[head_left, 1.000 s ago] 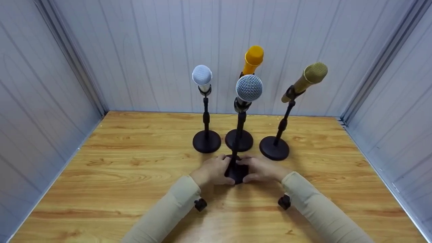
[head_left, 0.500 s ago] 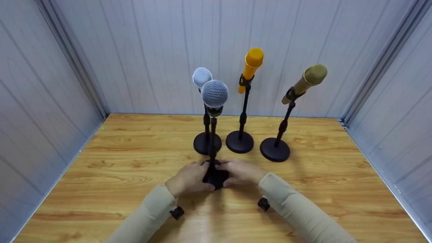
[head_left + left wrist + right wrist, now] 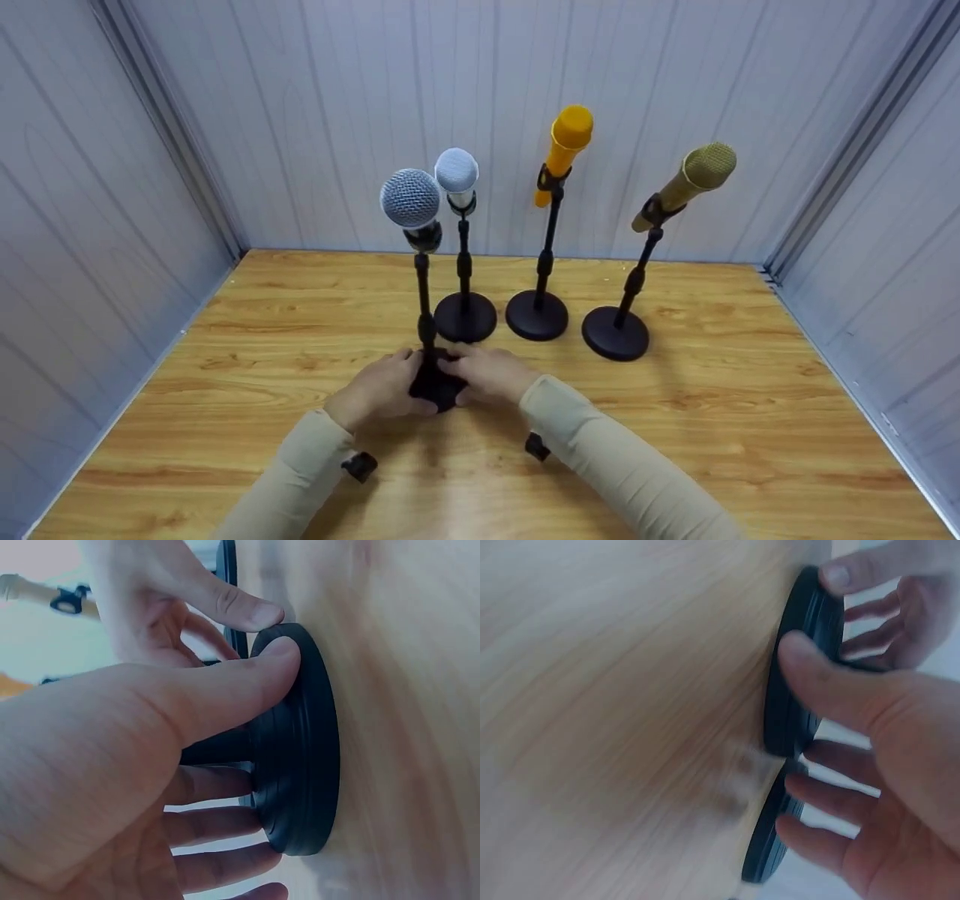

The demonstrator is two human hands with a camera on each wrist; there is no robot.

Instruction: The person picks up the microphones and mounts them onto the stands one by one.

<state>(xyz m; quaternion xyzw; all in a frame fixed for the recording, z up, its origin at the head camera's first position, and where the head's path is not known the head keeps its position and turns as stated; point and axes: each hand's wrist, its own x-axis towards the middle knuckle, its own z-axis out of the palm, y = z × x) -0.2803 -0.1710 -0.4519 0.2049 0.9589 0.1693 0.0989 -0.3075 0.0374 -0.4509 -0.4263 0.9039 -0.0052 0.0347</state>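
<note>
My left hand (image 3: 382, 386) and right hand (image 3: 491, 373) hold the round black base (image 3: 437, 390) of a short microphone stand from opposite sides. A microphone (image 3: 410, 199) with a silver mesh head tops this stand, tilted toward me. In the left wrist view, the left thumb presses the base rim (image 3: 319, 765) and the other fingers reach round its far side. The right wrist view shows the right thumb on the same base (image 3: 780, 709). Close behind it stands a white microphone (image 3: 457, 171) on its own stand, its base (image 3: 465, 319) partly beside the held one.
An orange microphone (image 3: 571, 127) and a gold microphone (image 3: 709, 166) stand on similar black stands to the right, toward the back of the wooden table (image 3: 712, 435). Panelled walls (image 3: 337, 112) close off the back and both sides.
Both hands have moved left together with the silver-headed microphone's stand. It has passed from before the orange microphone, across the white one, to the white one's left. The other stands keep their places.
</note>
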